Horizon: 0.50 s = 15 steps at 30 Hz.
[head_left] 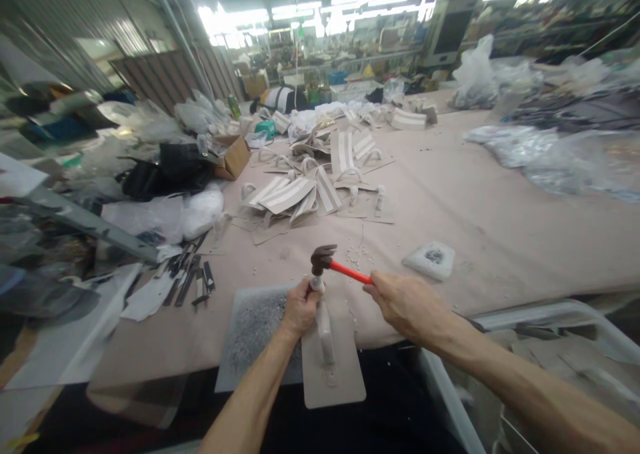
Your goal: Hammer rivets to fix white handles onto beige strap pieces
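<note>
My right hand (387,297) is closed round the red handle of a claw hammer (350,271). The dark hammer head is just above a small round white-grey piece at the top of a pale strap. My left hand (303,304) pinches this strap end close under the hammer head; whether the head touches it I cannot tell. Below hangs a flat beige panel (335,367) with rounded corners, the wrapped strap lying along it. Beside my left hand, partly under the forearm, is a speckled grey board (255,321) at the table's front edge.
Beige and white striped panels (290,194) are heaped mid-table. A white dish (433,261) with small dark bits lies right of the hammer. Dark strips (187,281) lie at left, plastic bags (540,154) at right. A bin (560,307) with panels stands at front right.
</note>
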Available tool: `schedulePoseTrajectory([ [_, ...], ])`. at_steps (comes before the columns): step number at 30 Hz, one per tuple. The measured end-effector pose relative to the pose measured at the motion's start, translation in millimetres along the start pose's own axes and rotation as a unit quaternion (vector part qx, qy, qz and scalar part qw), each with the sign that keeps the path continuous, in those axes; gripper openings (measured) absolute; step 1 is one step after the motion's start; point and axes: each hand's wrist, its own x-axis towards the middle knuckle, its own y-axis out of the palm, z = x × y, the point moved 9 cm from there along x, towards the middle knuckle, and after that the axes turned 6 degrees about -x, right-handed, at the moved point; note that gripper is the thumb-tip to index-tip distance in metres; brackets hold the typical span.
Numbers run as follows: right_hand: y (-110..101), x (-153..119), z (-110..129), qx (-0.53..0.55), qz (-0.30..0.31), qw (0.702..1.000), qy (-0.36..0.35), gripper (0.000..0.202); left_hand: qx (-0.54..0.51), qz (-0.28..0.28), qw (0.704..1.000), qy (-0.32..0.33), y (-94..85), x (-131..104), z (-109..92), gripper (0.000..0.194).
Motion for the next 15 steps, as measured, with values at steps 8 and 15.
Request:
schedulePoseTrajectory([
  [8, -19, -9, 9, 0.052, -0.141, 0.989, -0.018, 0.034, 0.029, 0.014, 0.999, 0.015, 3.8, -1, -2, 0.013],
  [15, 78, -17, -45, -0.020, 0.126, 0.989, 0.073, 0.027, 0.020, 0.029, 0.999, 0.021, 7.4, -1, 2, 0.019],
])
